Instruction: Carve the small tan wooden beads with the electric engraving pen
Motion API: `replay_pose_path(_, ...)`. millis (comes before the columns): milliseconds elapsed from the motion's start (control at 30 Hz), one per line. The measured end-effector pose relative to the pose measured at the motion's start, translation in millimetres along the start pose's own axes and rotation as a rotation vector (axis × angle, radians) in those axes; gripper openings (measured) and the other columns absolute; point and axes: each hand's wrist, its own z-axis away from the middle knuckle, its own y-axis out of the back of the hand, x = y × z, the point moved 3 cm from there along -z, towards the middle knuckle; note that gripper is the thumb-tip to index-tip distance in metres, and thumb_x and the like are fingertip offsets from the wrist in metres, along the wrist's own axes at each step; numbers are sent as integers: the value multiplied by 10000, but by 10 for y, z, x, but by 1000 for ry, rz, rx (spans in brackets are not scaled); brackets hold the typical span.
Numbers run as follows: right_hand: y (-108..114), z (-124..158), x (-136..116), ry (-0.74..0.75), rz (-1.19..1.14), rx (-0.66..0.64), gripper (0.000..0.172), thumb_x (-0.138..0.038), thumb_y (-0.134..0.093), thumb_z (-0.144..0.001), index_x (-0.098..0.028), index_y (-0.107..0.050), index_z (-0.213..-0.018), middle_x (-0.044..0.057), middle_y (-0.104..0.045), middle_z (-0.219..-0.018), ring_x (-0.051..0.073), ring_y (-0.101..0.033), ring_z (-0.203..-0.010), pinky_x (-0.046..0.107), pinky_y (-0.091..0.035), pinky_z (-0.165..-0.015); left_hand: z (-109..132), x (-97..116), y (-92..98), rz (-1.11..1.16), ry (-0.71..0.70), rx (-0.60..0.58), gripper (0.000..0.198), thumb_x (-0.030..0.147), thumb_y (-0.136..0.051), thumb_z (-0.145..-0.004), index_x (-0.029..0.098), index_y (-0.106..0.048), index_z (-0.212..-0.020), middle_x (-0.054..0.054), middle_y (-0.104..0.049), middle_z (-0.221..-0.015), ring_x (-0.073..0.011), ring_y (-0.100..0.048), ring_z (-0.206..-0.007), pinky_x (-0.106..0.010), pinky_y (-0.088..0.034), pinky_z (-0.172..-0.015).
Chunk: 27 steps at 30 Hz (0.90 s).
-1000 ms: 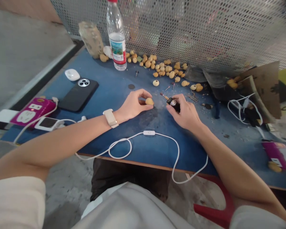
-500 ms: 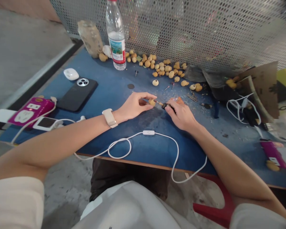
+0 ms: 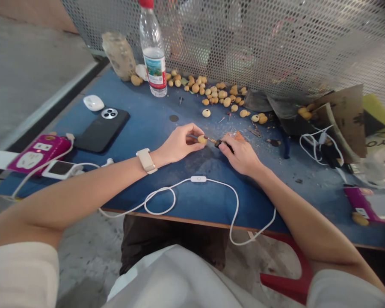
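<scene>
My left hand [image 3: 185, 141], with a pale band on its wrist, pinches a small tan gourd [image 3: 202, 139] between thumb and fingers. My right hand [image 3: 240, 153] is closed around a small black rotary tool [image 3: 218, 143]. The tool's thin metal tip points left and meets or nearly meets the gourd's right side; the exact contact is too small to tell. Just behind the hands sits a pale gourd [image 3: 206, 113] with a dark hole. Two thin bits [image 3: 229, 116] lie near it. Orange scraps and pale shavings are scattered beyond my right hand.
Many small gourds [image 3: 223, 95] line the mesh panel [image 3: 244, 47]. A water bottle [image 3: 155, 72] and jar [image 3: 119, 55] stand at the back left. A phone [image 3: 102, 128] and purple power strip [image 3: 41, 154] lie left. A white cable [image 3: 167, 188] loops along the front edge.
The view has shifted a little, so the tabletop things appear slightly to the left. Both hands keep their grips on the gourd and the rotary tool, in nearly the same pose.
</scene>
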Motion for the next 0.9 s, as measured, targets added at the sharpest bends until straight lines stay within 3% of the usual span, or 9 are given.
replay_pose_path(300, 4, -1, 4, -18, -9, -6, 489, -636, -475, -1316, -282, -806, -1252, 141, -906, -1144, 370, -847, -1061, 446, -578, -893, -6, -9, 5, -15, -4, -1, 344, 292, -1022, -976, 195, -771, -1189, -116, -907, -1298, -214, -874, -1106, -456, -756, -1144)
replay_pose_path(900, 33, -12, -40, -58, 19, -47, 400, -548, -505, -1303, -273, -792, -1259, 134, -905, -1148, 373, -853, -1088, 430, -554, -891, -8, -38, 5, 11, -11, -17, 322, 224, -1000, -978, 187, -774, -1204, -120, -909, -1306, -217, -888, -1113, -460, -750, -1152)
